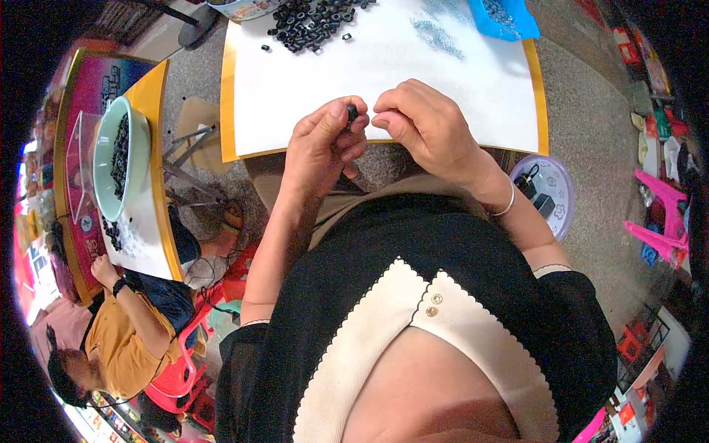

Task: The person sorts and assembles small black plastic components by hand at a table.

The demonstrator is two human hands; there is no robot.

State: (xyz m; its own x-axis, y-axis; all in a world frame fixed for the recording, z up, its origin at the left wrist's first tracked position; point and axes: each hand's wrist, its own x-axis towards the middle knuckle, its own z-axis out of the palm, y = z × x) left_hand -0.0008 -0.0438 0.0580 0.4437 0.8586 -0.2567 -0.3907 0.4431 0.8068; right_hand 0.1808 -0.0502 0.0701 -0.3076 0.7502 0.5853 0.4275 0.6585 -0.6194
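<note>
My left hand [325, 144] is closed over the near edge of the white-topped table [384, 74]. Between its thumb and fingers sits a small black plastic piece [352, 114]. Just to the right, my right hand [432, 129] has thumb and forefinger pinched together, pointing toward the left hand with a small gap between. Whatever that pinch holds, if anything, is too small to make out. At the far left of the tabletop lies a heap of small black hollow pieces [314, 22]. Tiny clear bits [437, 38] are scattered at the far right.
A blue tray [517, 26] with small clear bits stands at the far right corner. A lilac basket [565, 199] holding black items is on the floor, right. On the left, another person [129, 332] sits by a second table [151, 244] with a pale green bowl [140, 159] of black pieces.
</note>
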